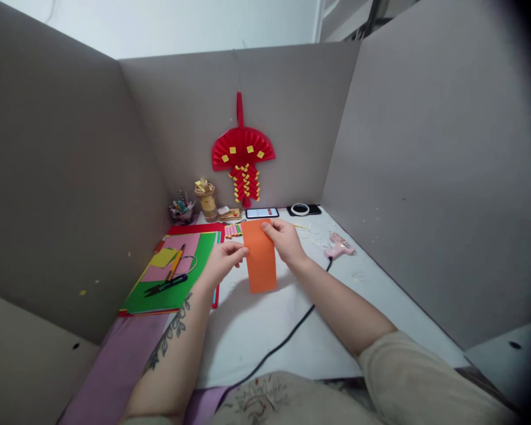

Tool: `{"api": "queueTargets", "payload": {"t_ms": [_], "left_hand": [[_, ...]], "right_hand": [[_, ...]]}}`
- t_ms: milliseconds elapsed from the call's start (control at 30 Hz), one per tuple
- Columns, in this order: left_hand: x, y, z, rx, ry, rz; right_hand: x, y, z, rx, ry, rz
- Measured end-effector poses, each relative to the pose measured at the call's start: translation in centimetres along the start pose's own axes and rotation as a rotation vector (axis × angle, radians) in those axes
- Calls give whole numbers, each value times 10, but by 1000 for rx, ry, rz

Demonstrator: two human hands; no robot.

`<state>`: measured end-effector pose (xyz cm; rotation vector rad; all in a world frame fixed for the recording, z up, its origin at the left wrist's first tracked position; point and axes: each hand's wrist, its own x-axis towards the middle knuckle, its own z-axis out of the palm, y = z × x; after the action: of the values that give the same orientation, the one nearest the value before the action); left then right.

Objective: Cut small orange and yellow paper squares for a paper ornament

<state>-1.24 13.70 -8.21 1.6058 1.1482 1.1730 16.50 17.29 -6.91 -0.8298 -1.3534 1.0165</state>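
Note:
An orange paper strip point(261, 260) is held upright above the white table, its long side running up and down. My right hand point(285, 239) pinches it near the top right corner, thumb on the face towards me. At its left edge, my left hand point(228, 260) grips the paper between thumb and fingers. Behind the strip, to the left, lie several small pink and green paper rolls point(233, 231).
Coloured sheets point(141, 300) with black snips point(166, 285) and an orange cutter point(175, 264) lie left. A pink glue gun point(340, 245) and its black cable point(287, 339) are right. Phone point(262, 212), drink cup point(207, 200) and pen holder point(182, 211) stand behind; a red fan ornament point(242, 147) hangs on the partition.

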Motion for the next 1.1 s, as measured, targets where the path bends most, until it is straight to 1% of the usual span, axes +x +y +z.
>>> {"api": "queueTargets", "payload": {"t_ms": [167,267,333,467,600,767,1100], "left_hand": [[0,2,1,22,19,14],[-2,7,3,-29,88,66],[-5,13,4,-90,141,84],[-17,28,6,-165,211,31],[-25,38,7,-190,276,-11],[-23,38,6,-131,302,-20],[-23,37,5,-130,291,-7]], "right_hand": [[0,1,0,-18,16,-2],[-4,0,3,-72,-2,-24],[-9,-5,6,-85,-44,-19],[-24,-22,13,-56,-123,4],[-34,-33,15,-55,-127,-3],[-34,-29,16,-25,-135,45],[-31,-25,17,-35,-121,34]]}}
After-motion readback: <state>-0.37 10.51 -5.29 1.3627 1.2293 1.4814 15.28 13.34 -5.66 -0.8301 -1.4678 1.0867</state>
